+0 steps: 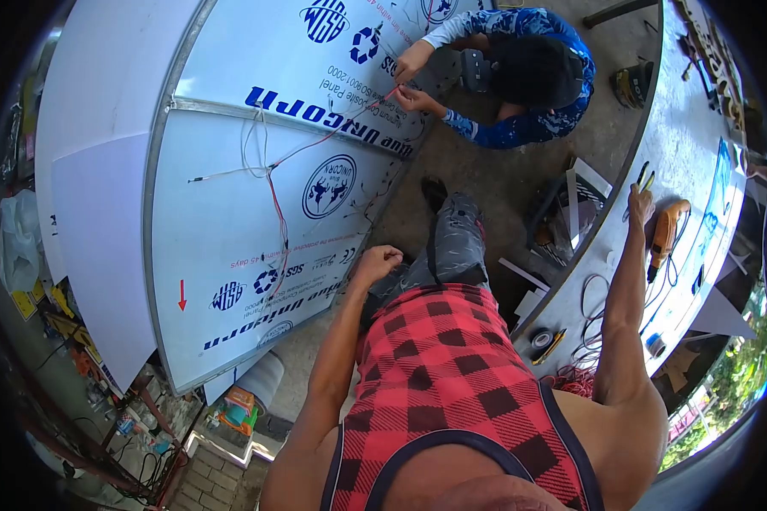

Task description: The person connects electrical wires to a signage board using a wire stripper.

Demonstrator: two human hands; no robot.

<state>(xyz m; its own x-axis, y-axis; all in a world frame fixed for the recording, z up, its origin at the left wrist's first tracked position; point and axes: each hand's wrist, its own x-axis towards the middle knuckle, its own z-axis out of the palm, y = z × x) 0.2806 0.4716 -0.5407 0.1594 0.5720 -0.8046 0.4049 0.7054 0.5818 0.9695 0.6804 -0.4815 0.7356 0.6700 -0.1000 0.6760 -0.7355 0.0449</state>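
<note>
My left hand hangs beside my thigh, close to the edge of a large panel printed with blue lettering. Its fingers are curled together; anything inside them is hidden. On the right, my right hand reaches to the long workbench and is closed on pliers with dark and yellow parts. An orange power drill lies just beside that hand. Red and white wires run across the panel's face.
A co-worker in a blue patterned top handles the red wire at the panel's far side. The workbench carries cables, a tape roll and tools. Scraps and a dark crate stand below it. White sheets lean at left.
</note>
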